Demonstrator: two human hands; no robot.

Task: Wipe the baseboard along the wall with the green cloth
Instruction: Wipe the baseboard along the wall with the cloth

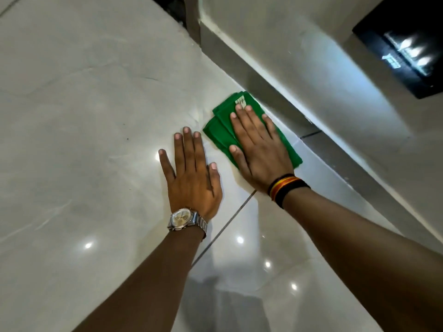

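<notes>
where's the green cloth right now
In the head view, the folded green cloth lies flat on the glossy tiled floor under the right hand, just beside the grey baseboard.

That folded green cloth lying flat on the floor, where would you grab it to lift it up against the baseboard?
Probably by the folded layered edge of the green cloth, coming from the open floor side. The right hand lies flat on top, open and not gripping, and the baseboard crowds the far edge. The stacked folds there give fingers something to pinch. The left hand rests flat on the floor tile beside it.
</notes>
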